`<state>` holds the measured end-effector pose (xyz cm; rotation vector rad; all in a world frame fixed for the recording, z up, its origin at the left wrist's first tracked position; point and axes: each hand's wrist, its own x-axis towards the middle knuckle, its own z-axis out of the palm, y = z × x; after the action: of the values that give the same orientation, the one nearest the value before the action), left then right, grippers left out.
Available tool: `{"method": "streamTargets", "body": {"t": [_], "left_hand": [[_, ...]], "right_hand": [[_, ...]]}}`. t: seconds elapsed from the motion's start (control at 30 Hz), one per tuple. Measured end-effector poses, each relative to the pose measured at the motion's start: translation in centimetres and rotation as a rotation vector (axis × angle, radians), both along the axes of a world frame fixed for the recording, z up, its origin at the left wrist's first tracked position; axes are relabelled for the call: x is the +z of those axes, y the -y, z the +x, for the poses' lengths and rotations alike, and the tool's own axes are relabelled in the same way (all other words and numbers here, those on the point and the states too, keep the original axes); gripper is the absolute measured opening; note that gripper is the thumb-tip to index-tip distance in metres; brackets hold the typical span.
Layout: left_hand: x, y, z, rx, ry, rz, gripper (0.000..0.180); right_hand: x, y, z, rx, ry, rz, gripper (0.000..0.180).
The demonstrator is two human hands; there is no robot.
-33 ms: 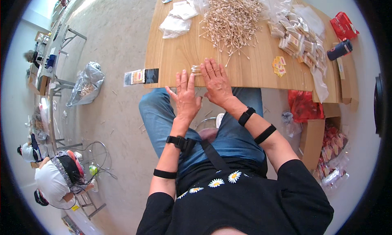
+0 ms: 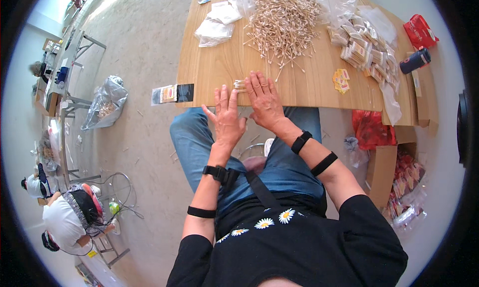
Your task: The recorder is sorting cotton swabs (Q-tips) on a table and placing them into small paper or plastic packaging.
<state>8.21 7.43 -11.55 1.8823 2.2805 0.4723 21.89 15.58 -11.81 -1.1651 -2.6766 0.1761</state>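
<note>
A small row of cotton swabs (image 2: 240,84) lies on the wooden table (image 2: 214,67) near its front edge, between my two hands. My left hand (image 2: 228,120) is open, fingers stretched and spread, its fingertips at the table edge just left of the swabs. Flat on the table at the right end of the row, my right hand (image 2: 266,101) has its fingers extended, covering part of the swabs. Neither hand grips anything. Beyond them rises a large heap of loose cotton swabs (image 2: 284,22). A filled swab packet (image 2: 168,94) overhangs the table's left edge.
Clear bags (image 2: 214,30) lie at the back left. On the right are yellow cards (image 2: 341,81), piled swab packets (image 2: 366,52), a dark blue bottle (image 2: 415,60) and a red pouch (image 2: 420,31). A cardboard box (image 2: 383,172) stands below. Another person (image 2: 67,219) is at the left.
</note>
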Motion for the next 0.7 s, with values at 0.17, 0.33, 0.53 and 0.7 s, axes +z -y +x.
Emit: {"method": "streamTargets", "body": {"t": [0.17, 0.33, 0.53, 0.7], "left_hand": [[0.5, -1.2, -0.4, -0.008, -0.003, 0.008, 0.092], [0.4, -1.4, -0.3, -0.014, 0.006, 0.001, 0.090], [0.4, -1.1, -0.2, -0.011, 0.025, 0.020, 0.085], [1.0, -2.3, -0.9, -0.004, -0.015, -0.033, 0.095]], "right_hand": [[0.1, 0.1, -0.1, -0.003, 0.002, -0.007, 0.106], [-0.2, 0.0, -0.1, -0.003, 0.018, -0.010, 0.114], [-0.3, 0.0, -0.1, -0.007, 0.015, -0.004, 0.113], [-0.2, 0.0, -0.1, -0.006, 0.024, -0.009, 0.113]]}}
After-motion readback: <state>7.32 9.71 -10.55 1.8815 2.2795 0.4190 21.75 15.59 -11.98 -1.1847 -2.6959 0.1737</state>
